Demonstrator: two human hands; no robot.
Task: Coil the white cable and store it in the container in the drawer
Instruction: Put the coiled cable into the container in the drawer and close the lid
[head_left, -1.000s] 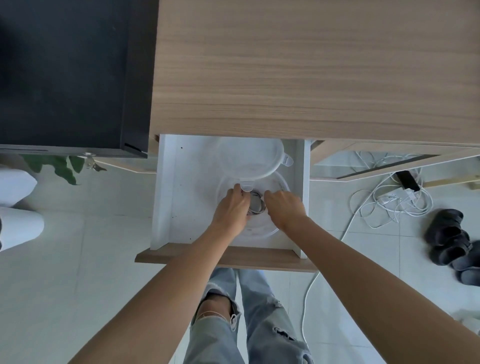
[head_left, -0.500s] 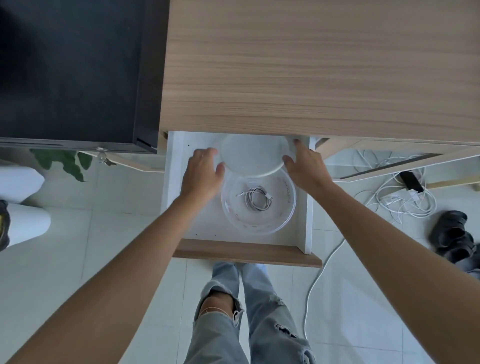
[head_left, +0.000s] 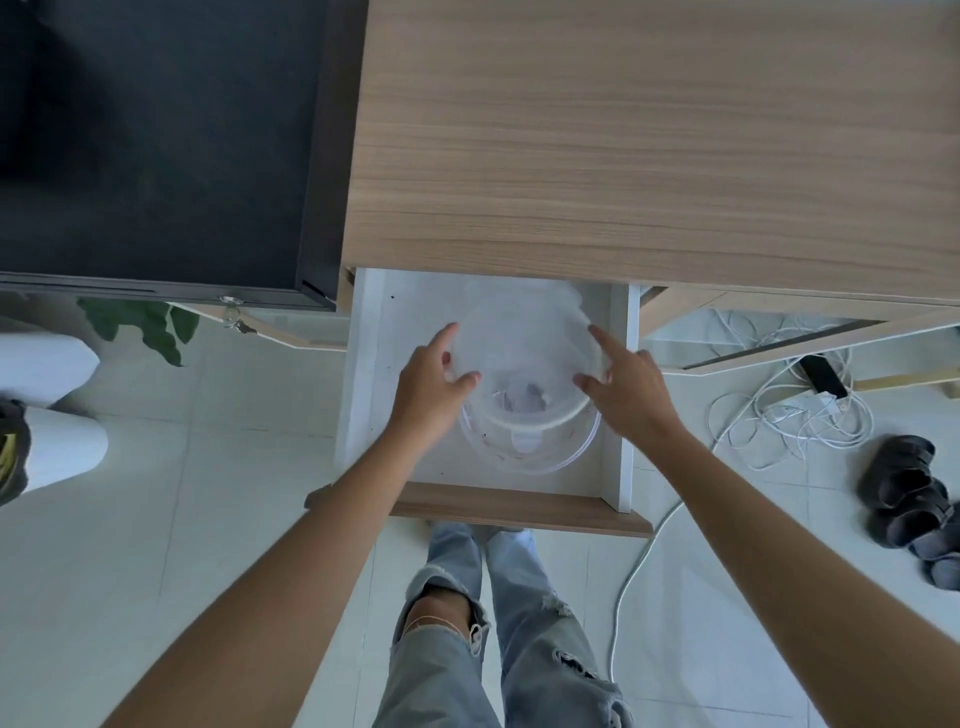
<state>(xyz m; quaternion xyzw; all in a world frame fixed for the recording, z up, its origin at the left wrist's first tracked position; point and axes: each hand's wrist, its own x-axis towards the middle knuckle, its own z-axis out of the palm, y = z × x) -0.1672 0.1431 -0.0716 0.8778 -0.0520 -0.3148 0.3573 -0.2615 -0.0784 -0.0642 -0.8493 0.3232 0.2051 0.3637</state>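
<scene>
A: What's biggest here?
B: The wooden desk top (head_left: 649, 145), with the white drawer (head_left: 366, 384) pulled open beneath its front edge.
A: And in the drawer?
B: A clear round container (head_left: 524, 457), nearer the right wall. Both hands hold its translucent lid (head_left: 519, 343) just above it.
A: How?
B: Left hand (head_left: 428, 384) pinches the lid's left edge, thumb under; right hand (head_left: 628, 387) grips the right edge, fingers partly spread.
A: The white cable (head_left: 519, 397)?
B: Blurred, lying inside the container, under the lid.
</scene>
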